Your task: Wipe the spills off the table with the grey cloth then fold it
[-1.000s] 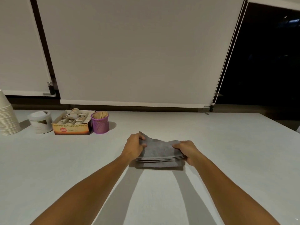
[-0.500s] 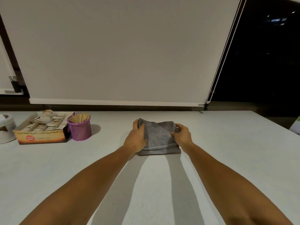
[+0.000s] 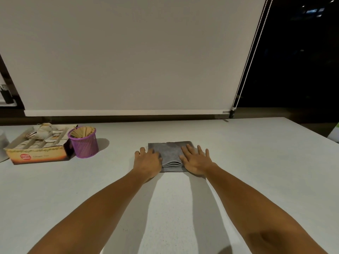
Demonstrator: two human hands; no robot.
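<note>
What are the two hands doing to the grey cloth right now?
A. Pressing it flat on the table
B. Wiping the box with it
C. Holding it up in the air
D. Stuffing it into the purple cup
A: the left hand and right hand lie open, palms down, on either side of the folded grey cloth, which rests flat on the table, apart from the purple cup.

Cardboard box (image 3: 39,156) has red logo w/ small print, too blurred to read.
</note>
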